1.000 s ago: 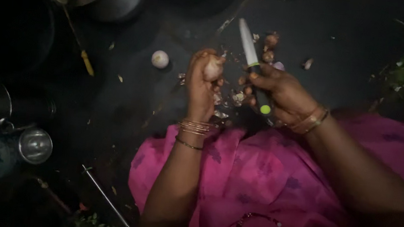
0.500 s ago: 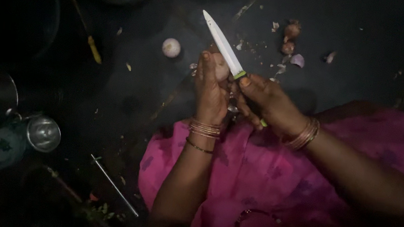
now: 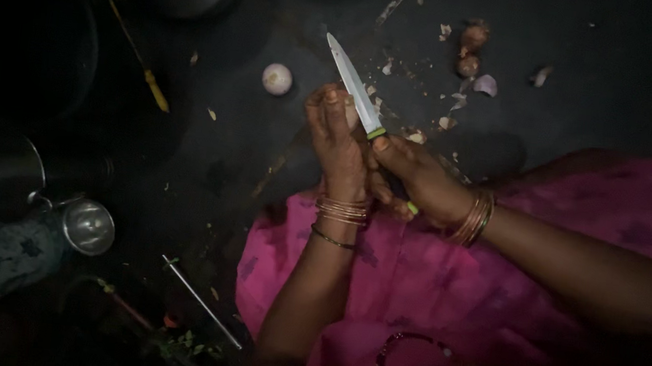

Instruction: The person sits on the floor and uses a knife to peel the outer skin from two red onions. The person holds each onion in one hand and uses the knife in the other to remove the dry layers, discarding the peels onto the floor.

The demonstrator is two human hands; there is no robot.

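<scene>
Cups of steel [image 3: 87, 224] sit at the far left of my view on the dark floor [image 3: 207, 162], and a peeled onion [image 3: 276, 78] lies further in. My left hand [image 3: 338, 140] is curled shut around something pale that I cannot make out. Against it rests the knife [image 3: 354, 87], blade pointing up and away; my right hand [image 3: 415, 180] grips its handle with closed fingers. Onion peels [image 3: 469, 49] lie scattered beyond, above the pink cloth [image 3: 427, 298].

We see a silver knife [image 3: 356, 89] blade with a green collar, gold bangles [image 3: 342, 209], a pink cloth [image 3: 443, 300] with darker purple motifs, a pale purplish onion [image 3: 276, 78] and a dark floor [image 3: 208, 154].
</scene>
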